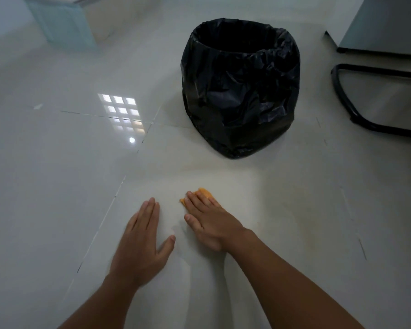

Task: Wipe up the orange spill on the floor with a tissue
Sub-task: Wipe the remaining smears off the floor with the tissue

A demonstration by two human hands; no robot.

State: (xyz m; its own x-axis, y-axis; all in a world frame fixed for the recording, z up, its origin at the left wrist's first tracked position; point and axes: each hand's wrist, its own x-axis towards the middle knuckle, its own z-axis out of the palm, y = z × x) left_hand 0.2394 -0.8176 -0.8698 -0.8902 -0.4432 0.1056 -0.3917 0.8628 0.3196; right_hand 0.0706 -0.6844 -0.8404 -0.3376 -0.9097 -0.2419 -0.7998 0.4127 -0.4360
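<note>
An orange-soaked tissue point(205, 193) lies on the pale tiled floor point(57, 162), mostly covered by my right hand point(209, 222), which presses flat on it with fingers together. Only the tissue's far edge and a bit by my index finger show. My left hand point(142, 243) rests flat on the floor a little to the left, fingers extended, holding nothing. Faint wet streaks show on the tile between the two hands. No separate orange puddle is visible around the tissue.
A bin lined with a black plastic bag point(241, 91) stands just beyond my right hand. A black chair base point(356, 110) and a grey cabinet point(384, 24) are at the far right. A pale blue box point(64, 27) sits at the far left.
</note>
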